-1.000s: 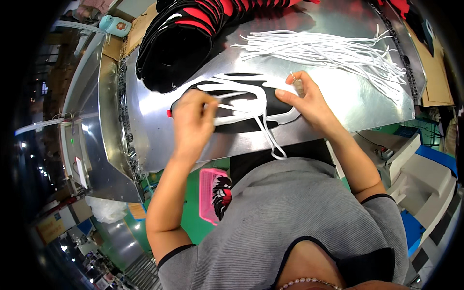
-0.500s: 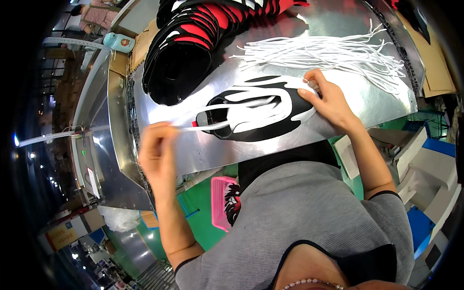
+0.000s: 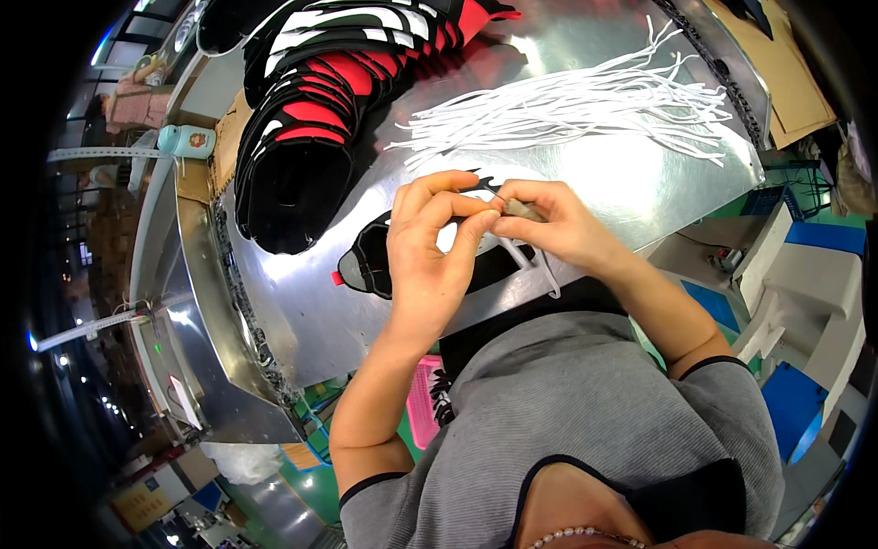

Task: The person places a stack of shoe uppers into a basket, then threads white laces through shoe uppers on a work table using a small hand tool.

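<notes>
A black-and-white shoe upper (image 3: 368, 261) with a red tab lies flat on the metal table, largely covered by my hands. Above it, my left hand (image 3: 428, 252) is closed in a pinch, its fingertips meeting those of the other hand. My right hand (image 3: 562, 224) is closed around a small tool (image 3: 521, 209) with a pale handle and a thin metal shaft. From between the fingertips a white shoelace (image 3: 549, 273) hangs down over the upper's near side. The left hand appears to pinch this lace; fingers partly hide the exact grip.
A long nested stack of black, red and white shoe uppers (image 3: 315, 119) stands at the back left. Behind my hands lies a spread of loose white laces (image 3: 576, 114). A light-blue bottle (image 3: 187, 142) is beyond the left edge; a pink basket (image 3: 422, 403) sits below the table.
My left hand has come from the left, where it drew out the lace, over to my right hand. The lace now hangs near the right hand. The view has shifted slightly.
</notes>
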Motion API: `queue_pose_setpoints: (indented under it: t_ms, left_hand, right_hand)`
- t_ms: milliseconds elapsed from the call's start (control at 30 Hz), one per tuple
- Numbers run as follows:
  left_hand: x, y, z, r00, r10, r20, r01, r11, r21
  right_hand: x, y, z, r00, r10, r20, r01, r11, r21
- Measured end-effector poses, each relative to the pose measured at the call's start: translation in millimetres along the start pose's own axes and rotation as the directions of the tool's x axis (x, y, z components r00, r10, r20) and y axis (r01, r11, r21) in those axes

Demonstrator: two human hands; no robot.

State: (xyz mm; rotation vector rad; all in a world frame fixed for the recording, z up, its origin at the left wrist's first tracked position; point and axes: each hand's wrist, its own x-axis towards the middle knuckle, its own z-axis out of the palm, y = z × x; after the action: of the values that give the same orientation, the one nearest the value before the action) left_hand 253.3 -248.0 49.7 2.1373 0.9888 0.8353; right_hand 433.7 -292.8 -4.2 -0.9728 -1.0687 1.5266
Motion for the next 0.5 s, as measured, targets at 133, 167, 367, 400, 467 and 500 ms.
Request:
queue_pose_setpoints:
  t_ms: [133, 167, 367, 400, 467, 500]
  left_hand:
    - [-13.7, -0.4, -10.7, 0.998, 0.005, -0.065, 0.011, 0.970, 0.243]
    - [-23.5, -8.0, -14.1, 0.999, -0.007, -0.052, 0.023, 0.948, 0.317]
    - [-9.5, -49.2, -13.9, 0.366, -0.685, 0.630, 0.916, 0.146, -0.373]
    - [-5.2, -43.8, -6.2, 0.385, -0.698, 0.604, 0.912, 0.188, -0.364]
    - [-15.7, -55.1, 4.2, 0.441, -0.726, 0.528, 0.888, 0.267, -0.376]
    - [-19.7, -50.6, 11.1, 0.511, -0.731, 0.453, 0.845, 0.332, -0.419]
  right_hand:
    - [3.3, 5.2, 1.9, 0.989, 0.108, -0.100, -0.093, 0.986, 0.141]
    - [4.0, 6.2, 1.1, 0.979, 0.122, -0.163, -0.106, 0.989, 0.105]
    - [15.5, 27.4, 17.0, 0.965, 0.004, -0.263, -0.042, 0.989, -0.141]
    - [15.5, 27.7, 18.1, 0.956, -0.018, -0.291, -0.055, 0.969, -0.239]
    - [15.9, 27.3, 17.9, 0.955, 0.003, -0.296, -0.114, 0.927, -0.357]
    - [14.6, 27.9, 16.8, 0.951, 0.002, -0.308, -0.118, 0.927, -0.356]
